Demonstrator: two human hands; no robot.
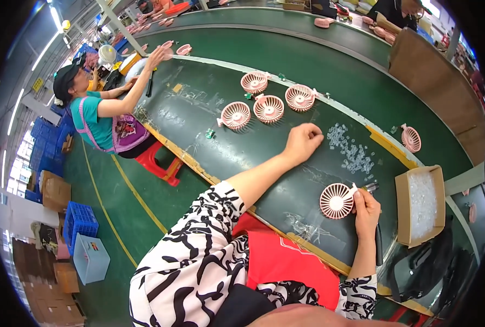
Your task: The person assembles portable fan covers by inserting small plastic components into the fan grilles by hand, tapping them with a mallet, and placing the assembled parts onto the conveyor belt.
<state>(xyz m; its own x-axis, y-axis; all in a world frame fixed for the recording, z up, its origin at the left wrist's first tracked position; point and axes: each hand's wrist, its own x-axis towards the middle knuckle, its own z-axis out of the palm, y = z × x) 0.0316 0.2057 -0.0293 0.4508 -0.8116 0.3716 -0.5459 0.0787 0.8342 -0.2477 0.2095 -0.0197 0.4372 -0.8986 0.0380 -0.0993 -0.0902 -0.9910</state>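
Note:
My right hand point(366, 212) grips a pink round fan housing point(329, 201) by its short stem, its slatted side facing up above the dark table. Beyond it my left hand point(304, 143) hovers with fingers curled together. Whether those fingertips pinch anything is hidden. Just right of that hand lies a loose pile of small clear plastic pieces point(352, 152). Several more pink fan housings point(268, 109) rest farther off, left of the pile. Small green circuit boards point(210, 133) lie near them. A metal-tipped tool point(371, 187) shows partly behind my right hand.
A cardboard box point(401, 212) of clear bits stands at the right. Past the table runs a green conveyor belt point(340, 65), with a pink housing point(410, 138) on it. A co-worker point(92, 111) sits at the left, one arm reaching over the table. Brown cardboard point(438, 92) stands at far right.

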